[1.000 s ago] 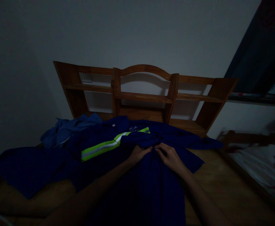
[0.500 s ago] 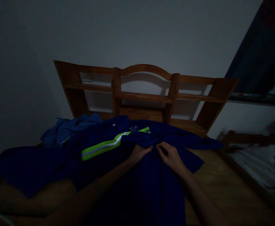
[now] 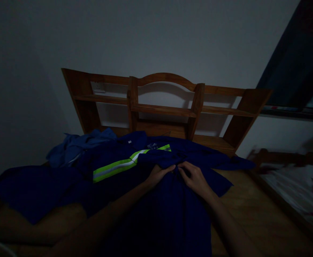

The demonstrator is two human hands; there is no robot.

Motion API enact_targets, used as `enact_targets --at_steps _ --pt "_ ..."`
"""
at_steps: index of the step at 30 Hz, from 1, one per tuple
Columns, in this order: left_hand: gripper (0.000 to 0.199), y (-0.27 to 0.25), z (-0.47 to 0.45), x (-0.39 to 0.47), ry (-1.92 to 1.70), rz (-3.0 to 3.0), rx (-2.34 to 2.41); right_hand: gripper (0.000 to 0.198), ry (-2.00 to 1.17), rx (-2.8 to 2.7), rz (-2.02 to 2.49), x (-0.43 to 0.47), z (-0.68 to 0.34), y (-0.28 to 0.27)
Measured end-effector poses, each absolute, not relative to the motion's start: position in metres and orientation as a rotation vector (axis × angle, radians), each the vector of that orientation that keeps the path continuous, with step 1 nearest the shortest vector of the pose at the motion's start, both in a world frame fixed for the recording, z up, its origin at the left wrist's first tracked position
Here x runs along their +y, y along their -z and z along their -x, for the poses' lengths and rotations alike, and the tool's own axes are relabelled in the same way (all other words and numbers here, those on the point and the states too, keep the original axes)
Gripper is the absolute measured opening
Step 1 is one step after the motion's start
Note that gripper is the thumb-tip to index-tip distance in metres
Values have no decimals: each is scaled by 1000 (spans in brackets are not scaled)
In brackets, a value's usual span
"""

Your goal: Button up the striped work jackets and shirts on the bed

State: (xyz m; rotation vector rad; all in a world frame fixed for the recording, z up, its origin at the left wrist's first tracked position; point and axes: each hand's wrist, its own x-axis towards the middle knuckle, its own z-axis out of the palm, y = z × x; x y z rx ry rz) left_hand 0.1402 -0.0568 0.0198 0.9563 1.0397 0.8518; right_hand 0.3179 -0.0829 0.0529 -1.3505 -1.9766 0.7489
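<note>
Two bare hands are counted: one left hand (image 3: 157,175), one right hand (image 3: 195,179). Dark blue clothing (image 3: 184,210) is seen in one spread heap; number of garments in it cannot be told. Lighter blue cloth (image 3: 85,145): one bundle is seen. Reflective band (image 3: 116,169): at least one. White label (image 3: 130,142): one. Wooden shelf unit (image 3: 163,110): one, in which four upright panels, three middle boards, six compartments and one arched rail are counted.
</note>
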Motion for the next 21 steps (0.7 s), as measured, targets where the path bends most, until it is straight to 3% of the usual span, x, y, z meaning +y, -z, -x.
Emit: enact_targets --at_steps 7,14,21 --pt "43 -24 -142 -56 -943 -1057 1084 18 -760 -1991 1325 -84 -317 -52" --pt "31 -18 -138 -57 -922 -1111 1121 16 -783 -2007 1320 -84 -315 -55" --pt "41 -15 -134 -56 -864 -964 1069 16 -777 -1992 1343 -85 -317 -56"
